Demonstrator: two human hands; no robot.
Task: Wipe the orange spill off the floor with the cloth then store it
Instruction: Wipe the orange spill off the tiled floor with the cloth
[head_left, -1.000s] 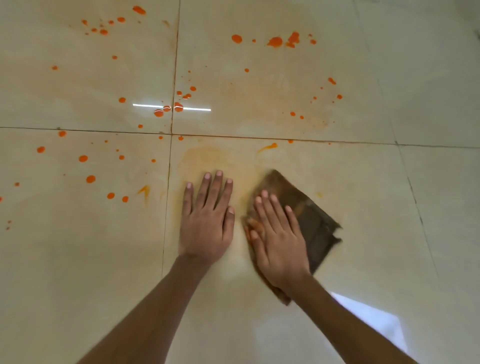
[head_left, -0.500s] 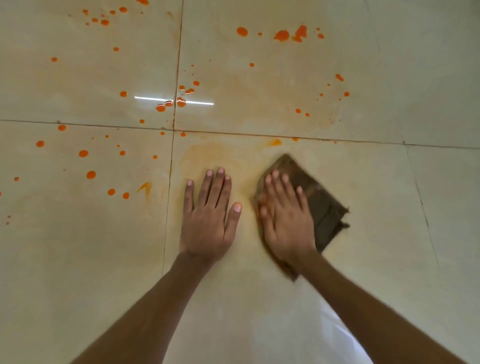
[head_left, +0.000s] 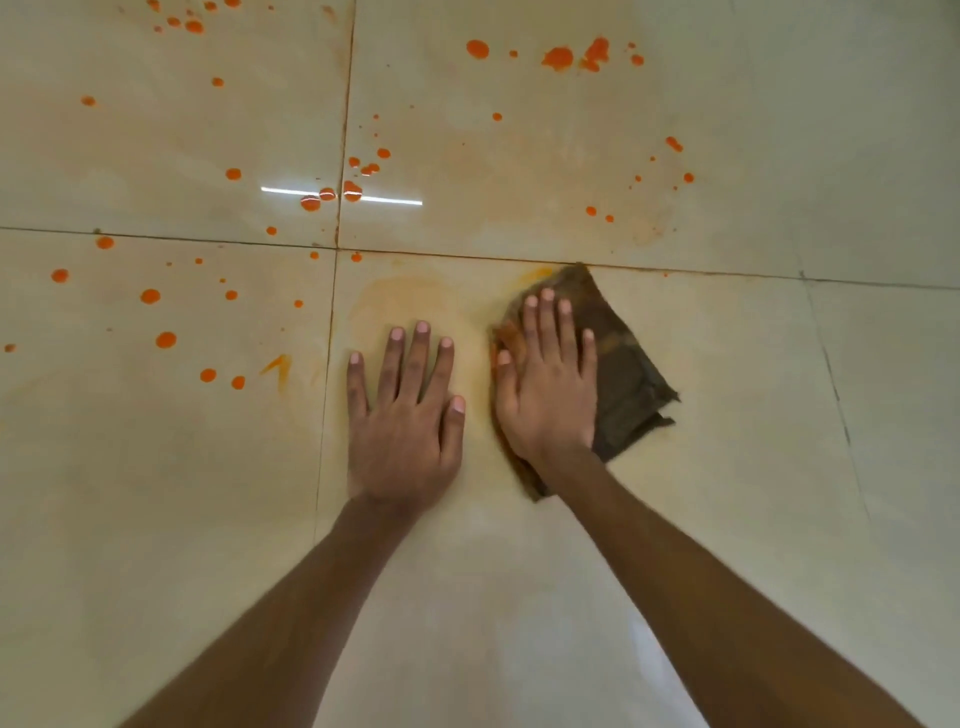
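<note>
A dark brown folded cloth (head_left: 621, 364) lies flat on the glossy beige tile floor (head_left: 727, 467), its far corner touching the grout line. My right hand (head_left: 548, 387) presses flat on the cloth with straight fingers. My left hand (head_left: 408, 415) rests flat on the bare tile just left of it, fingers spread. Orange spill drops (head_left: 166, 340) are scattered over the left tiles, with larger blobs (head_left: 558, 57) at the far centre. A pale orange smear (head_left: 410, 301) sits ahead of my left hand.
Grout lines (head_left: 337, 218) cross the floor just beyond my hands. A ceiling light's reflection (head_left: 389, 200) streaks the far tile. More orange drops (head_left: 675, 145) dot the far right tile. Nothing else stands on the floor.
My right hand has pushed the cloth forward, away from me, up to the grout line, over an orange streak. My left hand has stayed planted on the tile.
</note>
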